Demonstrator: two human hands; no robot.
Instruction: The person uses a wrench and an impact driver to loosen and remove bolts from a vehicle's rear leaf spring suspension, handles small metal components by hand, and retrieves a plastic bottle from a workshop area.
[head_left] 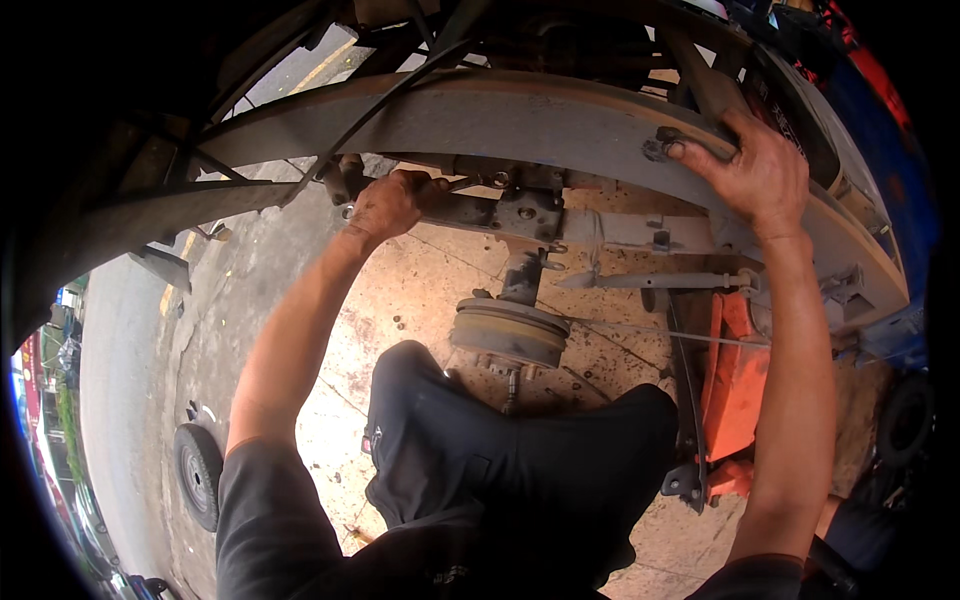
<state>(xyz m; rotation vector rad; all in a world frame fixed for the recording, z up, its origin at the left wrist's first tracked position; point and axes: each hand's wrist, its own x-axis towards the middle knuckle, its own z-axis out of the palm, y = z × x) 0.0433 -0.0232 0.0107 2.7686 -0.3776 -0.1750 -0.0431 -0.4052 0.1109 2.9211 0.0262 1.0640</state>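
Observation:
My left hand is closed round the handle of what looks like a wrench, beneath the long grey frame rail. The tool's far end lies by the bolted bracket plate on top of the axle. Over on the right, my right hand grips the upper edge of the rail, its thumb on the near face and its other fingers hidden behind. Below the bracket, between my knees, sits a round brake drum with studs facing me.
A thin black hose or cable crosses the rail. An orange jack-like stand is at the right, with a metal rod above it. A loose wheel lies at the left. Part of another person's arm shows at lower right.

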